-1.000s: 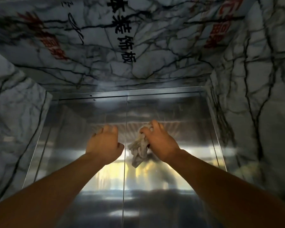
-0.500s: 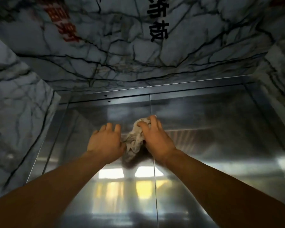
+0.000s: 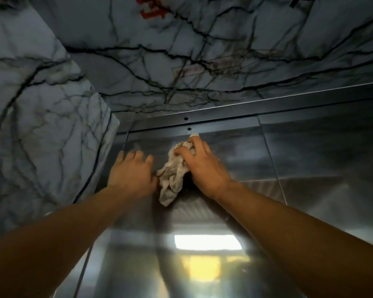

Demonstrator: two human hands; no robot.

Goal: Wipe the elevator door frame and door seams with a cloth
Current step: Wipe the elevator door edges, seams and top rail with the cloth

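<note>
Since half a second ago both hands have climbed toward the door frame (image 3: pixel 202 123). Head view: right hand (image 3: pixel 202 168), fingers gripping the crumpled cloth (image 3: pixel 172 175), presses it on the steel door (image 3: pixel 235 151); left hand (image 3: pixel 132 173) lies flat, fingers open, beside it.

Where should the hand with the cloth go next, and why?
Probably a little higher. The right hand presses the cloth on the left door, its fingertips just below the top frame. The left hand rests flat beside it.
</note>
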